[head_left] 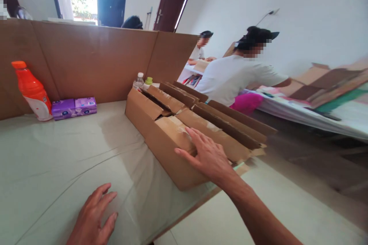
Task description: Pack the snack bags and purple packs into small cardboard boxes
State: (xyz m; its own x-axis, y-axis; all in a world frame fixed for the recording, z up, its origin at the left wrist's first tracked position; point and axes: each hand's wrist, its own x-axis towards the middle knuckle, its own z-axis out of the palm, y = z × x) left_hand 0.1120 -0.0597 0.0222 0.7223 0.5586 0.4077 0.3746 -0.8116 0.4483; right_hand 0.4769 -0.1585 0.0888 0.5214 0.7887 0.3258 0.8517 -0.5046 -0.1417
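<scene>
Several brown cardboard boxes [169, 153] stand side by side at the right edge of the table, some with raised flaps. My right hand [205, 153] is over the nearest box, fingers stretched out across its taped top; whether it presses on the cardboard I cannot tell. At the lower left, my left hand [96, 214] hovers by the table surface with its fingers apart and nothing in them. What lies inside the boxes is hidden.
An orange bottle [33, 92] and a purple tissue pack [74, 108] sit before a tall cardboard panel [100, 61] on the covered table [57, 168]. Behind the boxes stand a clear bottle [138, 80] and a green-capped one [148, 81]. A person [230, 78] works at another table [310, 116].
</scene>
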